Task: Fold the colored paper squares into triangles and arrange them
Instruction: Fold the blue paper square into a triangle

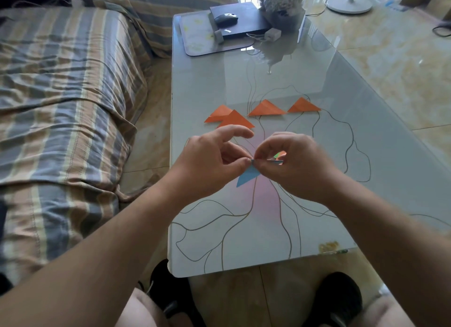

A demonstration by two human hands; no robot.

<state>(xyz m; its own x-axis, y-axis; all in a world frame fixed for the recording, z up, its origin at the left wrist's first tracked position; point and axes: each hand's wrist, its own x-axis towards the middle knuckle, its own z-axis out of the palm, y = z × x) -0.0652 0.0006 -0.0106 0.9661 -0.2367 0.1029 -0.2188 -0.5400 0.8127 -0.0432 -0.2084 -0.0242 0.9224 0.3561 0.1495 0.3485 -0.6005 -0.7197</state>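
Observation:
Several orange folded paper triangles lie in a row on the glass table (207,241): two overlapping at the left (229,118), one in the middle (266,109) and one at the right (303,105). Nearer me, both hands hold a blue paper (249,176) above the table. My left hand (210,163) pinches its top edge with thumb and forefinger. My right hand (295,163) pinches the same edge from the right, and more coloured paper (278,157) shows between its fingers. Most of the blue paper is hidden by my hands.
A sofa (61,107) with a striped cover runs along the table's left side. At the far end sit a dark laptop (244,21) with a mouse (225,18), a mat (195,36) and a charger (272,35). My shoes (339,300) are below the near edge.

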